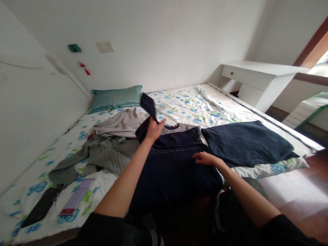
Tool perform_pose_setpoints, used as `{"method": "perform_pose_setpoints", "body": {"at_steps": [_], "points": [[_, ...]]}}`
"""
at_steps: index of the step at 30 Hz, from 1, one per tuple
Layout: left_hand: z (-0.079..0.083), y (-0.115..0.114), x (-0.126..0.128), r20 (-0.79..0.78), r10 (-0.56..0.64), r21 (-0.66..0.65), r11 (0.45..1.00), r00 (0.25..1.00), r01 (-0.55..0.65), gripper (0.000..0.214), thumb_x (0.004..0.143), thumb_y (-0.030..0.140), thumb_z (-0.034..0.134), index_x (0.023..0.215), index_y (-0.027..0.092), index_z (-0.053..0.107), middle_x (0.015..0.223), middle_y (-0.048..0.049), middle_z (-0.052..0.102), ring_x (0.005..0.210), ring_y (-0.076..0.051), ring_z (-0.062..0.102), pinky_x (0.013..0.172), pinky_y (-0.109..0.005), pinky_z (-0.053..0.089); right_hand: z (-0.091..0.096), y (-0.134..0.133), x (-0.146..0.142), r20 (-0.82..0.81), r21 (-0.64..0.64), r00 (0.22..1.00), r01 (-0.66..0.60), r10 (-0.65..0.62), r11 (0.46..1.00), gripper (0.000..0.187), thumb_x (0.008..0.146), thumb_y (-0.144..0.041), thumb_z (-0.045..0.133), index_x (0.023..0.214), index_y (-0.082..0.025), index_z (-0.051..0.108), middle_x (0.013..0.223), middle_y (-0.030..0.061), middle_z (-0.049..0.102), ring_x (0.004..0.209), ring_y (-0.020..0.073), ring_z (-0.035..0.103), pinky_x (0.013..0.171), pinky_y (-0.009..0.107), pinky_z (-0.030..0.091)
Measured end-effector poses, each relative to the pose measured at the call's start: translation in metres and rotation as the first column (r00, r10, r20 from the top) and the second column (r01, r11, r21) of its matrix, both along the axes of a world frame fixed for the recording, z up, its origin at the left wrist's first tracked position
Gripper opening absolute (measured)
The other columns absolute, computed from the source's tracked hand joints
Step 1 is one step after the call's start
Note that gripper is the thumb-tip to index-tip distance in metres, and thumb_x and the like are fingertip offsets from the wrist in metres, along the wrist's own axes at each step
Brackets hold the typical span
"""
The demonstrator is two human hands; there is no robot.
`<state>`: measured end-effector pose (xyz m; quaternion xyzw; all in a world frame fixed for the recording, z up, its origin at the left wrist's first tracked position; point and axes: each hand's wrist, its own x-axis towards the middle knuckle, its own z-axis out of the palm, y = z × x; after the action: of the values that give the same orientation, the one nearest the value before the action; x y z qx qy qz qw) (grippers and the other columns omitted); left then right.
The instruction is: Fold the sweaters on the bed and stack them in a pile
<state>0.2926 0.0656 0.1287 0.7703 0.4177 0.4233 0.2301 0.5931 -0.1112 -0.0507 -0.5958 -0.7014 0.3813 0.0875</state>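
A navy sweater (176,174) with a grey patterned yoke and thin pale stripes lies spread in front of me, its lower end hanging over the bed's near edge. My left hand (154,129) is closed around one of its sleeves (148,105), lifting it so the cuff end stands up above the bed. Over the right side of the sweater's body is my right hand (204,158), fingers loosely bent and a little apart, with nothing visible in them. Whether its fingertips press on the fabric is hard to tell.
A folded dark blue garment (251,143) lies at right. To the left are a grey cable-knit sweater (112,153), a pale garment (123,121), a black phone-like object (42,206) and a flat lilac item (78,196). A green pillow (116,97) and white desk (256,77) stand farther back.
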Motion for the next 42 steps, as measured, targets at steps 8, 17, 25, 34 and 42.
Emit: {"method": "perform_pose_setpoints", "body": {"at_steps": [8, 17, 25, 34, 42], "points": [[-0.146, -0.058, -0.018, -0.78, -0.176, -0.305, 0.945, 0.601, -0.119, 0.099, 0.096, 0.052, 0.073, 0.185, 0.034, 0.033, 0.194, -0.0152, 0.015, 0.177, -0.052, 0.016, 0.135, -0.075, 0.028, -0.004, -0.003, 0.022, 0.057, -0.092, 0.997, -0.048, 0.054, 0.995, 0.054, 0.099, -0.035, 0.077, 0.152, -0.023, 0.078, 0.129, 0.0082, 0.086, 0.114, 0.0284, 0.082, 0.103, 0.032, 0.061], [-0.173, -0.02, -0.195, -0.715, 0.221, -0.154, 0.876, 0.664, -0.458, 0.082, 0.097, 0.044, 0.071, 0.17, 0.014, 0.051, 0.145, -0.0225, 0.074, 0.132, -0.038, 0.074, 0.114, -0.048, 0.057, -0.023, 0.028, 0.038, 0.015, -0.067, 0.848, 0.53, -0.53, 0.846, 0.07, 0.102, -0.042, 0.077, 0.164, -0.014, 0.058, 0.131, 0.0176, 0.082, 0.086, 0.0235, 0.084, 0.079, 0.03, 0.065], [-0.178, -0.002, -0.168, -0.676, 0.268, -0.077, 0.901, 0.687, -0.427, 0.052, 0.1, 0.036, 0.069, 0.15, 0.021, 0.066, 0.138, -0.0165, 0.074, 0.129, -0.033, 0.072, 0.105, -0.042, 0.058, -0.033, 0.075, 0.06, 0.025, -0.09, 0.691, 0.722, -0.723, 0.686, 0.053, 0.103, -0.042, 0.076, 0.146, -0.011, 0.072, 0.093, 0.011, 0.083, 0.08, 0.0221, 0.081, 0.075, 0.028, 0.063], [-0.167, 0.024, -0.167, -0.605, 0.365, -0.047, 0.871, 0.708, -0.489, 0.012, 0.095, 0.029, 0.061, 0.103, 0.025, 0.069, 0.099, -0.0066, 0.076, 0.094, -0.027, 0.071, 0.082, -0.034, 0.049, -0.014, 0.115, 0.058, -0.179, 0.246, 0.661, 0.748, -0.729, 0.617, 0.031, 0.102, -0.043, 0.068, 0.122, -0.022, 0.08, 0.106, 0.0083, 0.084, 0.101, 0.0261, 0.081, 0.093, 0.031, 0.06], [-0.161, 0.033, -0.184, -0.698, 0.049, -0.344, 0.853, 0.714, -0.394, 0.013, 0.08, 0.03, 0.069, 0.081, 0.027, 0.057, 0.073, 0.0018, 0.064, 0.072, -0.021, 0.062, 0.071, -0.03, 0.041, -0.034, 0.133, 0.069, -0.172, 0.07, 0.629, 0.775, -0.758, 0.628, 0.038, 0.1, -0.029, 0.07, 0.136, -0.017, 0.075, 0.111, 0.0097, 0.084, 0.08, 0.0203, 0.081, 0.083, 0.029, 0.062]]}}
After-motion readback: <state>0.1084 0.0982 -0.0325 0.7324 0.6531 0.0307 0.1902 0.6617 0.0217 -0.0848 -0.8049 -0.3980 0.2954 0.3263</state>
